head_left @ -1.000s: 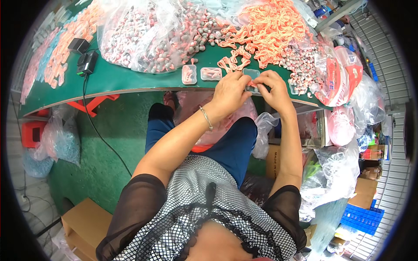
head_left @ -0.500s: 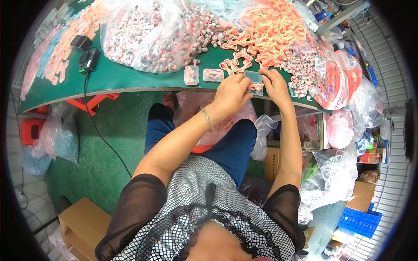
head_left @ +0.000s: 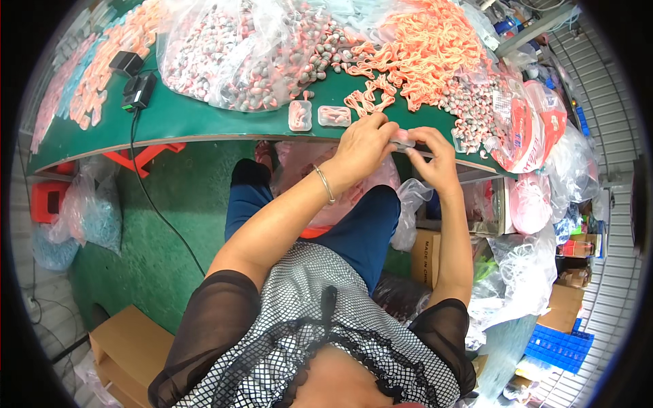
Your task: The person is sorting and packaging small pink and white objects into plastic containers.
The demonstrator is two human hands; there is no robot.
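At the table's front edge I hold a small clear plastic case (head_left: pixel 403 140) between both hands, with something pinkish showing through it. My left hand (head_left: pixel 366 146) grips its left side, fingers bent over it. On the other side, the thumb and fingers of my right hand (head_left: pixel 437 158) pinch the case. My fingers cover much of it, so whether its lid is fully closed is hard to see. Left of my hands, two similar clear cases lie on the table, an upright one (head_left: pixel 300 116) and a sideways one (head_left: pixel 334 116), both with pinkish cords inside.
The green table (head_left: pixel 197 121) carries a big clear bag (head_left: pixel 231 58) of grey-and-pink earbuds, a heap of orange cord bundles (head_left: pixel 435 51) and loose earbuds (head_left: pixel 469 109). Black adapters (head_left: pixel 139 93) trail a cable at left. A red-and-white bag (head_left: pixel 534 126) sits at right.
Earlier the case lay open at the table edge with its lid raised. Now it is drawn slightly nearer and looks folded together, with my right fingers curled round it.
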